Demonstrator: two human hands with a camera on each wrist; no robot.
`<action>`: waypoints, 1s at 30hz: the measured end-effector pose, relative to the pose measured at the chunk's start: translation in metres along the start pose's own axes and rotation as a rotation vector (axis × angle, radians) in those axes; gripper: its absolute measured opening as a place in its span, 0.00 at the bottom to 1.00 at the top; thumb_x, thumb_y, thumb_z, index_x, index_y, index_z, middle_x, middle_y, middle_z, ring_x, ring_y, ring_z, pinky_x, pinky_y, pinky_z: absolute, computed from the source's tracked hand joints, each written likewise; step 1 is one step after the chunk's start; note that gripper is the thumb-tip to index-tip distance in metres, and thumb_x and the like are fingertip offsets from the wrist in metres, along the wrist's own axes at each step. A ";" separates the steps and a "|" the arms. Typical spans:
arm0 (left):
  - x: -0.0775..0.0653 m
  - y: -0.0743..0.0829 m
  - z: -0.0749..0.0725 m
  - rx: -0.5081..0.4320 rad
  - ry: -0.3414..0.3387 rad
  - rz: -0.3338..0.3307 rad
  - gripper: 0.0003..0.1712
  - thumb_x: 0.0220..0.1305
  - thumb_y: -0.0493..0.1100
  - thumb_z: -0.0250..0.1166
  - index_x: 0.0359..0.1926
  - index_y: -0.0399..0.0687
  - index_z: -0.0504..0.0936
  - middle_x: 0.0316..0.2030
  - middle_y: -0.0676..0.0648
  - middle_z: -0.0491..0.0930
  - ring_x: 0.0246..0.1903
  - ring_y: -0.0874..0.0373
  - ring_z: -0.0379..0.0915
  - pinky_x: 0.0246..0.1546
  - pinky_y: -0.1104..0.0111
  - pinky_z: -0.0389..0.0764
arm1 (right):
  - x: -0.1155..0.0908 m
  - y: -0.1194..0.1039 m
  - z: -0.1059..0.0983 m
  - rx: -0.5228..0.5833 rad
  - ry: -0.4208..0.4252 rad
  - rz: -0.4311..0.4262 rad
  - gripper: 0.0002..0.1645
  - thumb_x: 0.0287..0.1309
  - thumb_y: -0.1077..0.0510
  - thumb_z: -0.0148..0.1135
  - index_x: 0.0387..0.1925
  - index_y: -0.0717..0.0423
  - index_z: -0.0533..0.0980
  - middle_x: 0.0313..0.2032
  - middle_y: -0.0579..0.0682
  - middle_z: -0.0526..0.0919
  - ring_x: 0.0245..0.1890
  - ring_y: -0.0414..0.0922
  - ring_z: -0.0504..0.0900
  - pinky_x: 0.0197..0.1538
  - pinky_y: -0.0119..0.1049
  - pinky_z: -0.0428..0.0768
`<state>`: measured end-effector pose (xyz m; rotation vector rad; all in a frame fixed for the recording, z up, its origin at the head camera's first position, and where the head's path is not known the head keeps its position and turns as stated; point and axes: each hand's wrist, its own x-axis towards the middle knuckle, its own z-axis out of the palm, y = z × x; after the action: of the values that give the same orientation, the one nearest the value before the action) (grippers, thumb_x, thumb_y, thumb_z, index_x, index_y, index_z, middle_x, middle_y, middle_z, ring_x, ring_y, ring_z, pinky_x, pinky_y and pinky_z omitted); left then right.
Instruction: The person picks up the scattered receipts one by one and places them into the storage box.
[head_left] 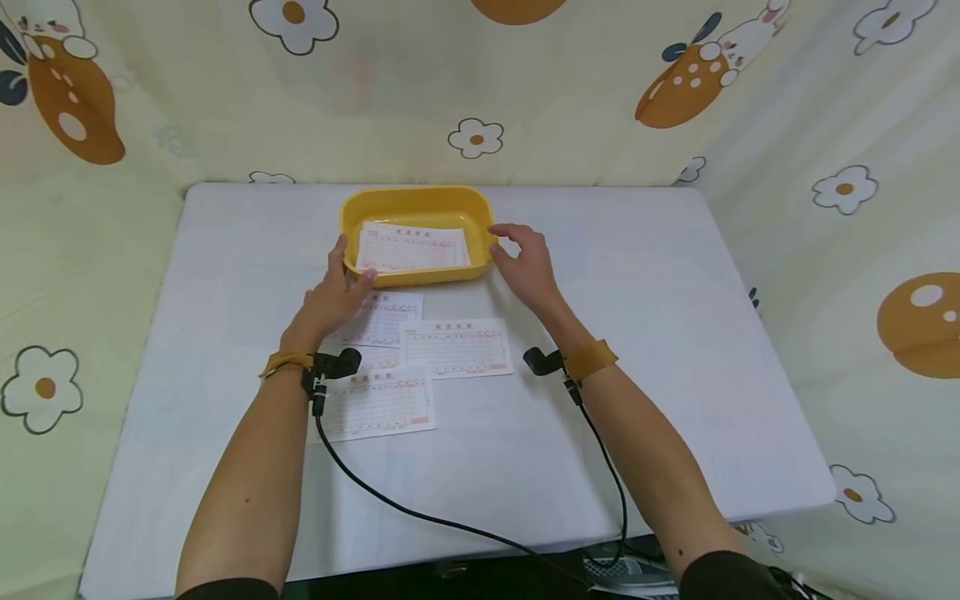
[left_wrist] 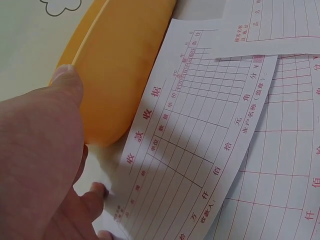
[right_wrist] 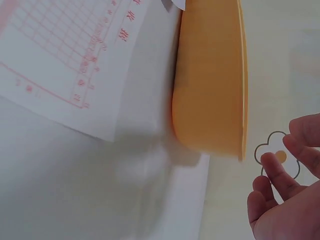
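Note:
A yellow plastic tray (head_left: pixel 420 277) sits toward the back of the white table, with printed receipt slips (head_left: pixel 412 247) lying inside. My left hand (head_left: pixel 333 292) grips its front-left corner, the thumb (left_wrist: pixel 67 82) over the rim and the other fingers partly hidden behind it. At the tray's right end is my right hand (head_left: pixel 527 265), fingers loosely bent and holding nothing. A small gap shows between those fingers (right_wrist: pixel 280 175) and the tray wall (right_wrist: pixel 210 80) in the right wrist view. In front of the tray, several receipt slips (head_left: pixel 456 348) overlap on the table, partly under my left wrist.
The white table (head_left: pixel 637 350) extends on both sides of the tray. A patterned curtain (head_left: pixel 570 108) stands along its back and sides. Black cables (head_left: pixel 420 515) run from both wrist cameras across the table to the front edge, where dark equipment (head_left: pixel 630 571) shows below.

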<state>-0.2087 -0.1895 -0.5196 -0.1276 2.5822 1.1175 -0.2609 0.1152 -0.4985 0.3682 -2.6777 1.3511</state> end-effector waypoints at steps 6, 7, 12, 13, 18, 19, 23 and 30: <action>0.001 -0.003 0.001 -0.003 0.014 -0.005 0.52 0.67 0.73 0.43 0.72 0.71 0.15 0.77 0.48 0.33 0.73 0.35 0.37 0.66 0.34 0.28 | -0.017 0.003 -0.003 0.016 0.008 0.047 0.19 0.67 0.55 0.57 0.57 0.54 0.78 0.57 0.49 0.78 0.58 0.47 0.69 0.58 0.46 0.70; 0.001 -0.002 0.001 -0.005 0.015 -0.006 0.52 0.67 0.73 0.43 0.72 0.71 0.15 0.77 0.48 0.33 0.74 0.35 0.37 0.66 0.34 0.28 | -0.021 0.004 -0.002 0.015 0.011 0.056 0.19 0.67 0.55 0.57 0.57 0.53 0.77 0.57 0.49 0.78 0.58 0.47 0.69 0.58 0.46 0.70; 0.000 -0.001 0.002 -0.005 0.010 -0.005 0.52 0.68 0.71 0.44 0.72 0.70 0.15 0.77 0.47 0.33 0.73 0.34 0.36 0.66 0.34 0.27 | -0.043 0.014 0.005 0.030 0.014 0.105 0.19 0.68 0.54 0.56 0.58 0.52 0.76 0.57 0.48 0.76 0.59 0.45 0.69 0.59 0.44 0.70; -0.001 -0.001 0.002 -0.006 0.008 -0.003 0.52 0.68 0.71 0.44 0.72 0.69 0.15 0.77 0.47 0.33 0.73 0.34 0.36 0.65 0.34 0.27 | -0.048 0.017 0.007 0.035 0.011 0.113 0.19 0.68 0.54 0.56 0.58 0.52 0.76 0.57 0.48 0.76 0.59 0.45 0.69 0.59 0.45 0.70; -0.002 0.001 0.002 -0.016 0.009 0.009 0.53 0.68 0.71 0.45 0.72 0.68 0.15 0.77 0.47 0.33 0.73 0.34 0.36 0.65 0.33 0.26 | -0.070 0.030 0.015 0.046 -0.021 0.174 0.19 0.68 0.54 0.56 0.58 0.51 0.76 0.57 0.48 0.76 0.57 0.46 0.70 0.58 0.45 0.70; -0.002 0.001 0.002 -0.018 0.010 0.013 0.52 0.68 0.71 0.44 0.73 0.68 0.15 0.77 0.47 0.33 0.73 0.35 0.36 0.65 0.33 0.26 | -0.074 0.033 0.016 0.044 -0.028 0.183 0.19 0.67 0.55 0.56 0.58 0.52 0.76 0.56 0.48 0.76 0.57 0.46 0.70 0.59 0.45 0.70; -0.002 0.000 0.003 -0.017 0.013 0.022 0.52 0.68 0.71 0.44 0.73 0.68 0.15 0.77 0.48 0.33 0.73 0.35 0.37 0.64 0.32 0.26 | -0.087 0.042 0.020 0.046 -0.048 0.214 0.18 0.66 0.57 0.57 0.56 0.54 0.76 0.53 0.49 0.78 0.55 0.47 0.73 0.60 0.45 0.71; -0.001 -0.001 0.005 -0.014 0.016 0.017 0.53 0.68 0.71 0.44 0.72 0.68 0.15 0.77 0.47 0.33 0.73 0.34 0.37 0.64 0.32 0.26 | -0.100 0.050 0.022 0.066 -0.090 0.241 0.19 0.63 0.57 0.60 0.55 0.55 0.76 0.47 0.48 0.80 0.48 0.47 0.71 0.55 0.42 0.71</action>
<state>-0.2060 -0.1866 -0.5225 -0.1186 2.5943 1.1459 -0.1783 0.1421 -0.5719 0.1165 -2.8316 1.5237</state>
